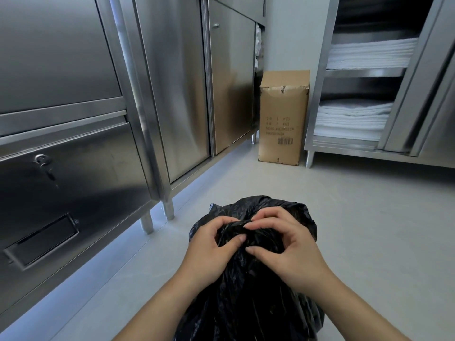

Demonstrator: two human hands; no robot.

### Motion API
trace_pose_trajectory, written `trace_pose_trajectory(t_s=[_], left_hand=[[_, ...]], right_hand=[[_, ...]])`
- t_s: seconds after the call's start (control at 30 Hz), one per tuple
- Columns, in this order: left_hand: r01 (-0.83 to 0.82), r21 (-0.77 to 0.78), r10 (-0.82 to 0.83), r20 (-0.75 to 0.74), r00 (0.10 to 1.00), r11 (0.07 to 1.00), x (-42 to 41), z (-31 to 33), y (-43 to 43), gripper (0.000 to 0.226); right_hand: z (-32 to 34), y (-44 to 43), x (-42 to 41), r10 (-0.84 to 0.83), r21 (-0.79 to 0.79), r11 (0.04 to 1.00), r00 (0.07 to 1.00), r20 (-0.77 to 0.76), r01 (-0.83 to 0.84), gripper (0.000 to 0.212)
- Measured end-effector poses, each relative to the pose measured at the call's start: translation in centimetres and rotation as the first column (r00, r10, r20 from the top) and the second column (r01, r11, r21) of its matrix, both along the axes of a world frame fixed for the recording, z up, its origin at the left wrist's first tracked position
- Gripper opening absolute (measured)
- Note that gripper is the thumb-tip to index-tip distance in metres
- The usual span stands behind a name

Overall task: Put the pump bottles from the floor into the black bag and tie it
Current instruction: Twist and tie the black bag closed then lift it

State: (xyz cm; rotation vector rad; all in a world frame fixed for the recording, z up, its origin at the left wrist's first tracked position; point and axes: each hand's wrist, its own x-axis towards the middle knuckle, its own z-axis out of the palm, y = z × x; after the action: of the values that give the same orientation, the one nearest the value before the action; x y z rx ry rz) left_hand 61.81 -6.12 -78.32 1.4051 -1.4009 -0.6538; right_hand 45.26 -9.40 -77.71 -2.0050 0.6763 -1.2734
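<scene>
— What does the head view show up close?
— A black bag (246, 291) sits on the floor (369, 217), low in the middle, just in front of the person. Its top is gathered into a bunched neck, and both hands are on that neck.
— How does the left hand sit?
— The left hand (209, 244) comes in from the left. Its fingers (227, 220) curl over the far side of the bunch and the thumb presses on the near side, so it pinches the plastic.
— And the right hand?
— The right hand (290, 247) mirrors it from the right. Its fingers are curled, the tips nearly meeting the left ones at the top of the bunch, with the thumb against the plastic lower down. It grips the bag too.
— Can you see what is inside?
— No, the plastic hides it. Whether a knot is formed under the fingers, I cannot tell.
— What stands around?
— Steel cabinets (61, 94) run along the left, one door with a key (43, 161) in its lock. A tall cardboard box (283, 119) stands on the floor by the far wall, between those cabinets and an open steel shelf unit (317, 94) on the right. Folded white linen (369, 54) lies in stacks on two of its shelves. The box is well apart from the bag.
</scene>
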Motion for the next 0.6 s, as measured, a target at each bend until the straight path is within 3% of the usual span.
trace_pose_trajectory(t_s=[0.2, 0.33, 0.47, 0.6], left_hand=[[0.054, 0.001, -0.054, -0.057, 0.997, 0.999, 0.05, 0.51, 0.18, 0.015], [0.1, 0.022, -0.096, -0.146, 0.985, 0.995, -0.19, 0.68, 0.1, 0.013], [0.172, 0.032, -0.159, -0.252, 0.955, 0.985, -0.22, 0.89, 0.22, 0.013], [0.197, 0.048, -0.175, -0.293, 0.94, 0.979, -0.18, 0.97, 0.23, 0.011]], right_hand=[[0.25, -0.07, 0.0, -0.075, 0.004, 0.997, 0.995, 0.069, 0.075, 0.023], [0.17, -0.26, -0.17, -0.008, 0.068, 0.998, 0.983, 0.183, -0.004, 0.023], [0.14, -0.38, -0.5, 0.036, 0.227, 0.969, 0.965, 0.258, -0.097, 0.033], [0.19, -0.5, -0.77, 0.031, 0.201, 0.976, 0.971, 0.236, -0.08, 0.03]])
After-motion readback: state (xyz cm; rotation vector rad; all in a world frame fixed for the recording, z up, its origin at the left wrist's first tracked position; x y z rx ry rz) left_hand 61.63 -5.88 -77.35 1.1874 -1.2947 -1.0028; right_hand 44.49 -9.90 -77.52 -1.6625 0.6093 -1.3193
